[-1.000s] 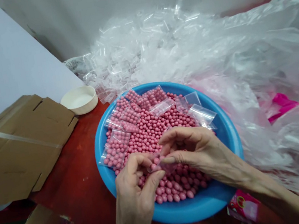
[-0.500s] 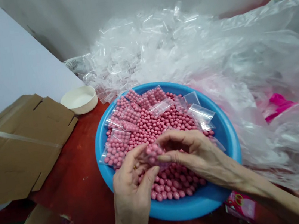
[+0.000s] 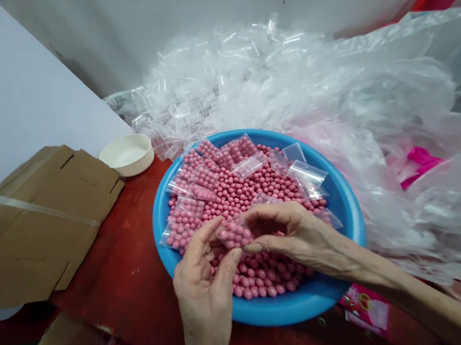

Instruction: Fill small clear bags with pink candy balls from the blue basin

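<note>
Head view: a red worktop (image 3: 110,273) below a scuffed white wall (image 3: 187,10).
Around: a flattened cardboard box (image 3: 42,225) at left, a white round dish (image 3: 126,154) just beside the basin, a heap of loose small zip bags (image 3: 201,95) behind it, and a clear plastic sheet (image 3: 396,88) to its right.
Basin: a blue plastic basin (image 3: 354,223) holding many pink coated balls (image 3: 251,192), with filled zip bags (image 3: 189,205) lying on them.
Hands: the left hand (image 3: 204,311) and the right hand (image 3: 307,242) are both over the basin.
Grip: both narrow, each thumb and fingers pinching one side of the same bag.
Bag: a small zip bag (image 3: 234,234) of pink balls, held just above the others.
</note>
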